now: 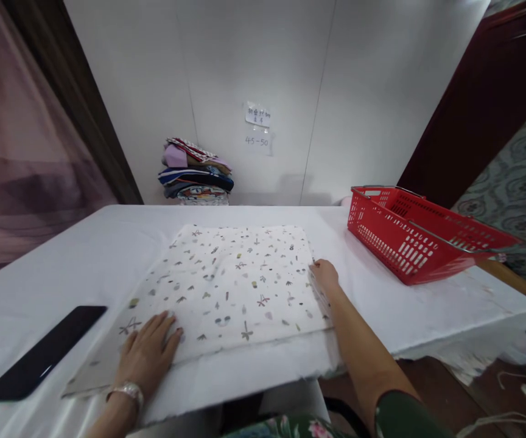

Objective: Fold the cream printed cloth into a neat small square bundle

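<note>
A white cloth (240, 283) printed with small plants and rainbows lies spread in front of me, folded in layers. My left hand (151, 347), with a bracelet at the wrist, rests flat on its near left part, fingers spread. At the cloth's right edge, my right hand (326, 277) pinches the border between thumb and fingers. The fabric there is slightly lifted and creased beside the hand. Along the near side, the cloth's edge runs close to the table's front.
A black phone-like slab (44, 353) lies at the left on the white-covered table (121, 243). To the right stands a red plastic basket (409, 237) with metal handles. Folded fabrics (196, 173) are stacked at the back, and paper notes (258, 129) hang on the wall.
</note>
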`<state>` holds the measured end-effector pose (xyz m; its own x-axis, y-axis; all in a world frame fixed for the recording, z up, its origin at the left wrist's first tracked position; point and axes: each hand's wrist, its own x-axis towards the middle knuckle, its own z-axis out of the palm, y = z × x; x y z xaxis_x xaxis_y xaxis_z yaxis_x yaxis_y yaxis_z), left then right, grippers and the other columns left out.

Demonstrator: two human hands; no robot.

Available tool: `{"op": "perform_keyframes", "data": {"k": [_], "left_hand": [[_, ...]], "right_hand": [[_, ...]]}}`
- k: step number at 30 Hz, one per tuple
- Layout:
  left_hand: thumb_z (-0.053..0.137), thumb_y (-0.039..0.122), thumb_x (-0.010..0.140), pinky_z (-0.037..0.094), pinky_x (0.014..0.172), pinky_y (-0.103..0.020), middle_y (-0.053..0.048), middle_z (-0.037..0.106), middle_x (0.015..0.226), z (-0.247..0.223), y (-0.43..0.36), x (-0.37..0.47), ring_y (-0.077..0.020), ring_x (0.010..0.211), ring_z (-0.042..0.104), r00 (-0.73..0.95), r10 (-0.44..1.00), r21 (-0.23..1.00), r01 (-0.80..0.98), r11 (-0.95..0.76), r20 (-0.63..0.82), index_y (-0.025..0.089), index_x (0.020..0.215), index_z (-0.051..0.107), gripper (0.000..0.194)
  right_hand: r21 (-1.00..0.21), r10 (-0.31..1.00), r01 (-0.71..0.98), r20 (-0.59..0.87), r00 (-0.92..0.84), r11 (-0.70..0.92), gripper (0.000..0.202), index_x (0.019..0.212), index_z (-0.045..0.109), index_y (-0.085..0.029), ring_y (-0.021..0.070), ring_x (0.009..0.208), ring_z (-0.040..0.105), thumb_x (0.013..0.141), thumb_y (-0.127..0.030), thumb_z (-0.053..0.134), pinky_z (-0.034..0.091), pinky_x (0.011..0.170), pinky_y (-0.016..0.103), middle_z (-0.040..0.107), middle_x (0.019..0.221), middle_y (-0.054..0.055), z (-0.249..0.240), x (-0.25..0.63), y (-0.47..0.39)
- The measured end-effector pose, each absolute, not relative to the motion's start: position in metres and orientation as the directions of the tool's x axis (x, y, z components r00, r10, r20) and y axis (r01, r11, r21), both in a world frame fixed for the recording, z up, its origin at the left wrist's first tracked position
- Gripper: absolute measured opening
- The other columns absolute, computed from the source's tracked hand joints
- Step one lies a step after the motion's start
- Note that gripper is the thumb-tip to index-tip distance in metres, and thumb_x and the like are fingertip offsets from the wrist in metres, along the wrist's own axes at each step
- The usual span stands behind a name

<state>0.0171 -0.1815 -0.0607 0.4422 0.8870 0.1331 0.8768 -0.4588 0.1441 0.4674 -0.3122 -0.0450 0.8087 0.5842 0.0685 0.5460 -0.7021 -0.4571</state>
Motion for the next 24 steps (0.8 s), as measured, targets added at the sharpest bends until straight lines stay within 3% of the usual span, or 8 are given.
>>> {"op": "perform_keyframes", "data": {"k": [10, 16, 19, 22, 24], "left_hand": [[0.028, 0.044, 0.082, 0.027, 0.106, -0.045, -0.006, 0.047, 0.136, -0.057, -0.182, 0.023, -0.0242, 0.128, 0.037, 0.432, 0.892, 0.09, 0.891, -0.445, 0.132, 0.019, 0.122, 0.055, 0.054], [0.03, 0.045, 0.081, 0.029, 0.104, -0.046, -0.006, 0.049, 0.134, -0.057, -0.182, 0.021, -0.0257, 0.126, 0.04, 0.418, 0.897, 0.11, 0.894, -0.434, 0.144, 0.021, 0.117, 0.057, 0.052], [0.032, 0.042, 0.08, 0.031, 0.103, -0.047, -0.009, 0.053, 0.13, -0.051, -0.183, 0.032, -0.027, 0.123, 0.044, 0.425, 0.879, 0.122, 0.881, -0.457, 0.217, 0.019, 0.11, 0.061, 0.047], [0.036, 0.042, 0.079, 0.033, 0.102, -0.044, -0.011, 0.057, 0.124, -0.038, -0.191, 0.066, -0.0266, 0.118, 0.048, 0.523, 0.802, 0.182, 0.792, -0.582, 0.29, 0.018, 0.105, 0.062, 0.044], [0.037, 0.045, 0.08, 0.038, 0.099, -0.037, -0.008, 0.061, 0.118, -0.028, -0.201, 0.101, -0.0238, 0.111, 0.053, 0.603, 0.755, 0.278, 0.702, -0.656, 0.26, 0.019, 0.106, 0.062, 0.045]], "right_hand": [[-0.432, 0.594, 0.573, 0.102, 0.798, -0.696, 0.025, 0.088, 0.063, -0.017, 0.0201, 0.085, 0.059, 0.079, -0.037, 0.051, 0.038, 0.067, 0.026, 0.066, 0.09, 0.008, -0.051, 0.463, -0.327], [-0.538, 0.582, 0.524, 0.073, 0.81, -0.661, 0.025, 0.101, 0.059, -0.021, 0.0189, 0.082, 0.06, 0.077, -0.023, 0.051, 0.037, 0.064, 0.026, 0.067, 0.089, 0.006, -0.052, 0.468, -0.328], [-0.563, 0.574, 0.507, 0.07, 0.816, -0.652, 0.022, 0.097, 0.06, -0.023, 0.018, 0.079, 0.06, 0.08, -0.022, 0.046, 0.037, 0.062, 0.025, 0.067, 0.087, 0.005, -0.052, 0.47, -0.33], [-0.6, 0.57, 0.504, 0.096, 0.816, -0.621, 0.02, 0.093, 0.059, -0.025, 0.016, 0.08, 0.059, 0.081, -0.023, 0.043, 0.037, 0.063, 0.024, 0.066, 0.089, 0.002, -0.051, 0.472, -0.332], [-0.629, 0.557, 0.483, 0.093, 0.825, -0.609, 0.019, 0.092, 0.059, -0.025, 0.016, 0.079, 0.059, 0.08, -0.024, 0.044, 0.037, 0.063, 0.024, 0.066, 0.088, 0.002, -0.051, 0.473, -0.333]]}}
